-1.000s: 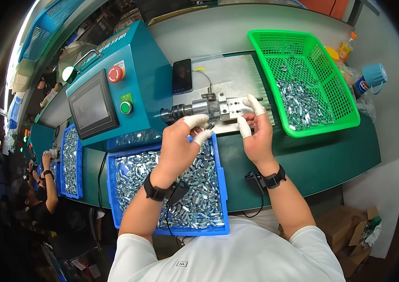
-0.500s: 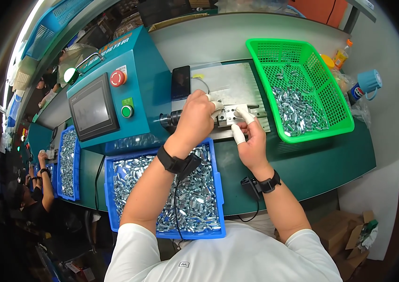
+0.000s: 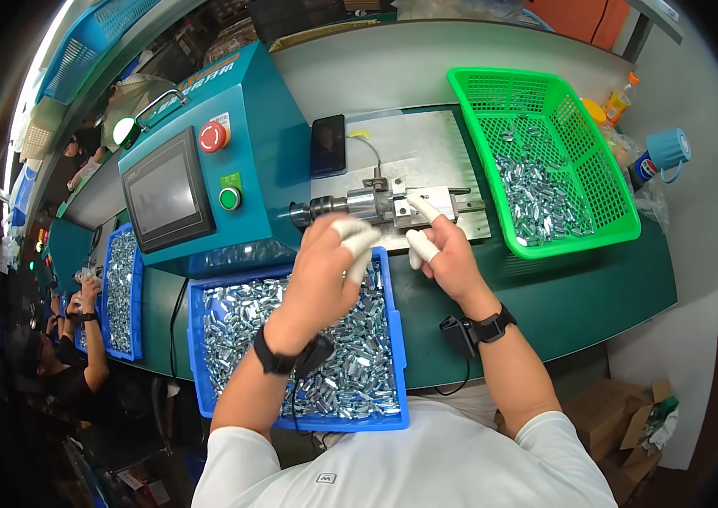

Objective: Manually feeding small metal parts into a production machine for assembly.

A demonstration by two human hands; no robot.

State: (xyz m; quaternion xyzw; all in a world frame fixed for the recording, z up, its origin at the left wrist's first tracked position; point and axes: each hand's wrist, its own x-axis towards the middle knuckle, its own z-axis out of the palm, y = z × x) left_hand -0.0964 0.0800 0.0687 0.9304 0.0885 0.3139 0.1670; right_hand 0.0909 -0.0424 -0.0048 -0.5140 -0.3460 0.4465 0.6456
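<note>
My left hand [image 3: 318, 271], white covers on its fingertips, hovers over the near side of the bench fixture and the far edge of the blue tray [image 3: 402, 356]. Its thumb and fingers come together, slightly blurred; whatever may be between them is hidden. The tray holds many small shiny metal parts [image 3: 346, 364]. My right hand [image 3: 450, 258], also with white finger covers, is at the metal clamping fixture [image 3: 401, 207]. Its forefinger rests on the fixture's block while the thumb stands apart below. A cylindrical metal chuck [image 3: 362, 204] lies left of the block.
A teal machine [image 3: 245, 152] with a screen and buttons stands at left. A green basket [image 3: 503, 229] of metal parts sits at right. Behind the fixture lies a black phone [image 3: 328, 146]. A blue cup [image 3: 668, 146] and bottles stand far right. Another person works at far left.
My left hand has left the fixture and moved down and left toward the blue tray, uncovering the chuck. My right hand has shifted slightly left along the block.
</note>
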